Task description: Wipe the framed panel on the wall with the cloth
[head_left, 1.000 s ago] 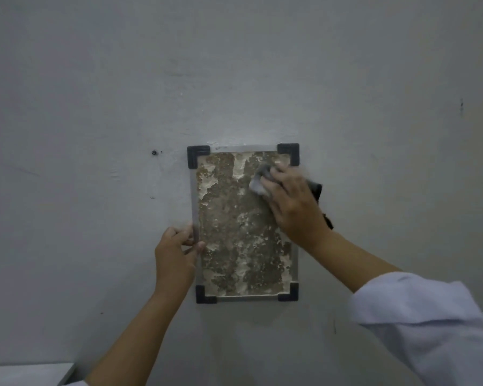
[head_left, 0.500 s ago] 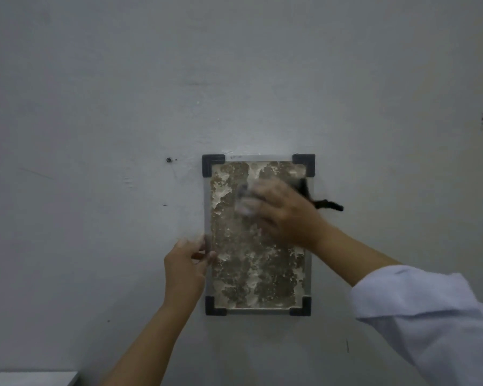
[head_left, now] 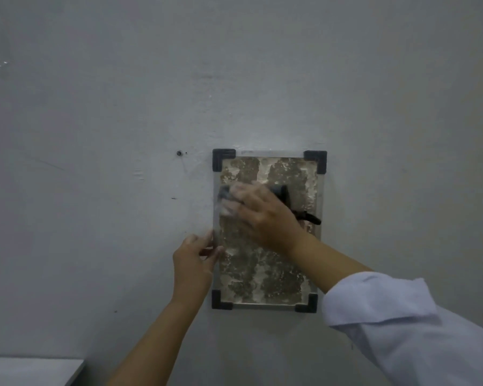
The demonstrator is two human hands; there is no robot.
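A framed panel hangs on the grey wall, upright, with a mottled brown and cream face, a silver frame and black corner caps. My right hand presses a dark grey cloth flat against the panel's upper left part; the fingers are motion-blurred near the left frame edge, and a dark end of the cloth sticks out to the right of the wrist. My left hand holds the frame's left edge about halfway down, thumb and fingers pinching it.
The plain grey wall fills the view, with a small dark screw hole left of the panel's top corner. A pale flat surface corner shows at the bottom left. My right arm wears a white sleeve.
My right hand has swept the cloth leftward and slightly down across the panel, from the upper right corner to the upper left. My left hand has kept its hold on the left edge.
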